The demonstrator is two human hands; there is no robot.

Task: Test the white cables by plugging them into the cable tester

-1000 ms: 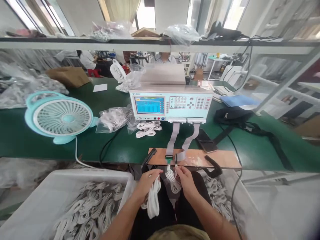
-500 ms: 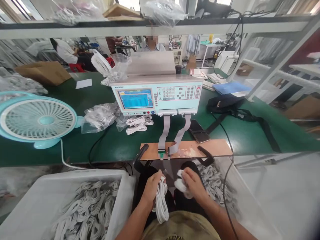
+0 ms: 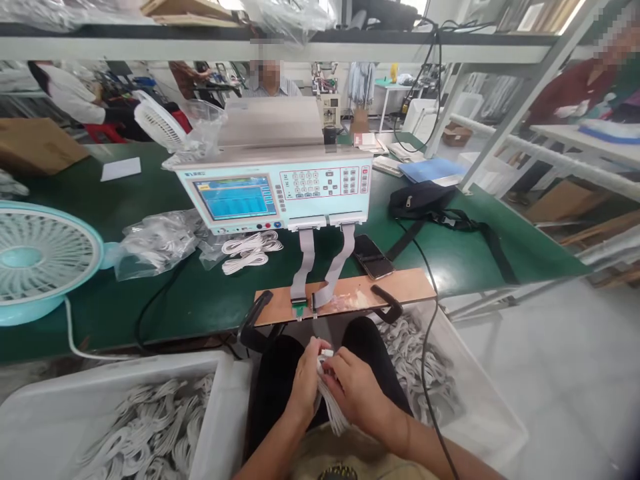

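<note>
At lower centre, the left hand (image 3: 305,381) and right hand (image 3: 359,388) are closely gripping white cables (image 3: 333,412), ideally without tangling them.

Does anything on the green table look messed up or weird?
Yes, one thing: the wooden board at the table's front edge has a pale, blotchy patch, unlike its plain ends. It might be worn or stained; I can't tell which.

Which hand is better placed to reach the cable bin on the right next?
Probably the right hand: it sits nearer that bin than the left hand; both are on white cables.
</note>
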